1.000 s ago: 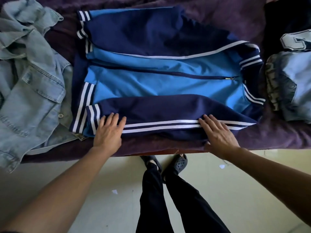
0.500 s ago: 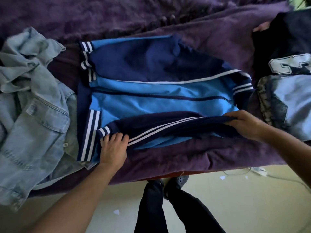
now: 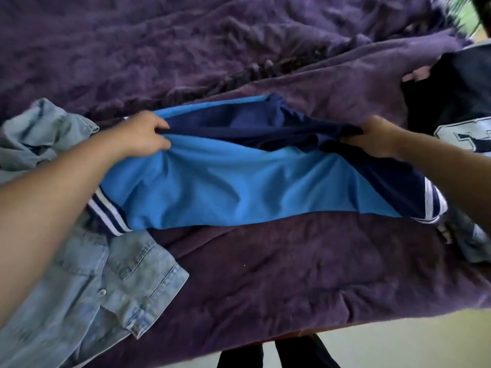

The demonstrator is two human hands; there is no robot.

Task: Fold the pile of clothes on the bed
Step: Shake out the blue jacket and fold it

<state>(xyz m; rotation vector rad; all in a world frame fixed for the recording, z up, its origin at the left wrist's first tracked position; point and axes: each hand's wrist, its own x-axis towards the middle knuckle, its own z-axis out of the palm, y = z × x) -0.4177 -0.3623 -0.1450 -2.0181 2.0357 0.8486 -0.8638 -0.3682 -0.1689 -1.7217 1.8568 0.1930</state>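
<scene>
A blue and navy track jacket [image 3: 239,187] with white stripes lies across the middle of the purple bed cover [image 3: 265,274]. Its near half is folded over away from me, so the plain light-blue back faces up. My left hand [image 3: 144,136] grips the folded edge at the jacket's left end. My right hand [image 3: 372,136] grips the same edge at the right end. Both hands hold the cloth a little above the far half. The zip and the near sleeve are hidden under the fold.
A crumpled light denim jacket [image 3: 101,282] lies at the left, partly under the track jacket's hem. At the right sit a black garment with a white number [image 3: 457,107] and a folded denim piece [image 3: 475,243]. The bed's near edge [image 3: 345,321] runs below, with my legs beyond it.
Both hands took hold of the jacket's near edge and carried it up and away from me, turning the near half over the far half. The view tilted further onto the bed.
</scene>
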